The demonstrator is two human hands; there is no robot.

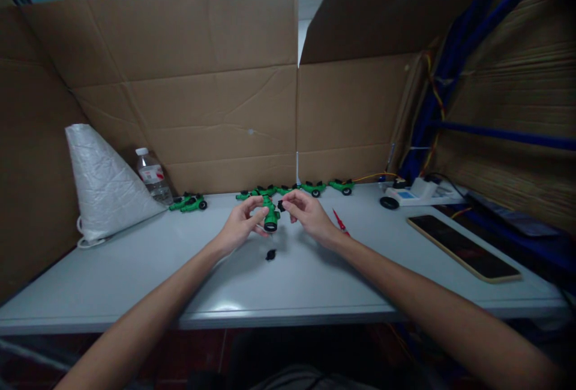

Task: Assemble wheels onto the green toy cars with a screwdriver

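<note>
Above the middle of the white table (216,288), my left hand (243,219) is closed on a green toy vehicle (270,215) with a black round end facing me. Close to its right side, my right hand (308,213) pinches a small black part (281,205). Whether that part touches the green body I cannot tell. Another small black part (270,255) lies on the table below my hands. To the right of my right hand lies a red pointed tool (341,222), its exact kind unclear.
Several green toy vehicles (312,188) line the back, with more (189,202) at left beside a water bottle (153,175) and a silvery bag (108,186). A phone (463,246), power strip (423,192) and black disc (389,203) are at right. Cardboard walls (202,96) enclose the table.
</note>
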